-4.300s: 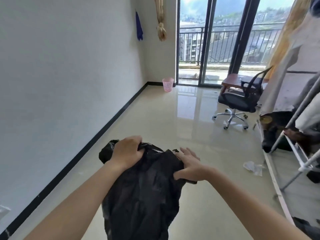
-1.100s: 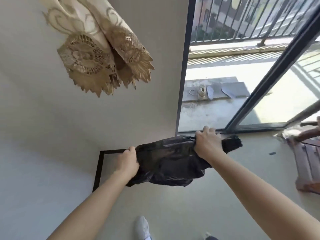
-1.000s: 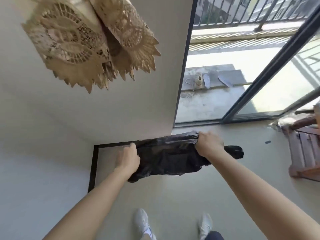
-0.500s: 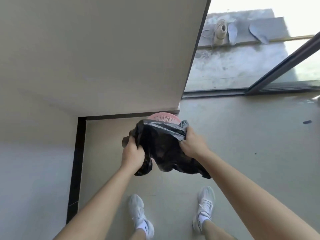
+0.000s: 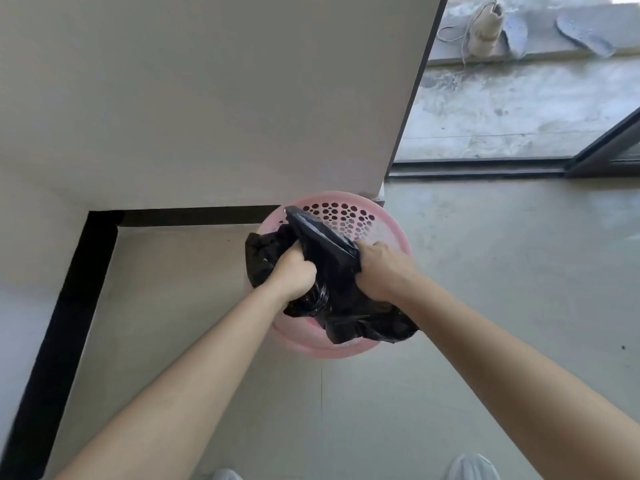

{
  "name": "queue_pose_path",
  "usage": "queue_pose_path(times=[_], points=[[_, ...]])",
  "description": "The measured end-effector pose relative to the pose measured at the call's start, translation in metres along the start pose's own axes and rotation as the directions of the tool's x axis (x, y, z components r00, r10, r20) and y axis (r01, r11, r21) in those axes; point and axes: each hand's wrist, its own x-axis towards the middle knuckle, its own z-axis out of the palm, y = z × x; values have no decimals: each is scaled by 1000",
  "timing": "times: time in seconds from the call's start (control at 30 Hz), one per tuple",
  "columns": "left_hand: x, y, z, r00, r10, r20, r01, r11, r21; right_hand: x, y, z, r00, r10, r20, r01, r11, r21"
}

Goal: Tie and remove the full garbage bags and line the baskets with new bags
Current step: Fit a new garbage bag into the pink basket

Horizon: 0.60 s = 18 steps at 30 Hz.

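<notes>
A pink perforated plastic basket (image 5: 349, 216) stands on the floor against the wall corner. A crumpled black garbage bag (image 5: 329, 261) hangs over its opening, partly inside and partly spilling over the near rim. My left hand (image 5: 294, 275) grips the bag's left side with curled fingers. My right hand (image 5: 379, 270) grips the right side of the bag. Both hands are directly above the basket. The basket's inside is mostly hidden by the bag.
The white wall (image 5: 207, 98) with black baseboard (image 5: 69, 289) lies left and behind the basket. A glass door frame (image 5: 485, 166) is at the right, with a shoe (image 5: 485, 27) and insoles outside. My white shoes (image 5: 472, 467) show at the bottom edge.
I walked up to the basket and the view tilted down. Both hands lowered the black bag onto the basket's opening and came closer together.
</notes>
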Motion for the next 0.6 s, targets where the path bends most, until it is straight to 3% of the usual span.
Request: queue_pose_path(times=[0.2, 0.33, 0.5, 0.53, 0.6], points=[[76, -24, 33, 979, -27, 202, -43, 942, 332, 55, 14, 53, 996, -24, 92, 54, 941, -334], [70, -19, 17, 977, 57, 206, -157, 848, 507, 61, 15, 48, 993, 36, 110, 5, 938, -347], [23, 11, -49, 964, 246, 106, -267, 855, 445, 32, 15, 4, 998, 7, -65, -29, 939, -342], [22, 12, -60, 945, 326, 17, -294, 828, 477, 30, 14, -3, 994, -26, -108, -22, 909, -416], [29, 5, -78, 839, 515, -177, -295, 703, 647, 31, 14, -14, 959, -173, -224, -9, 772, -635]])
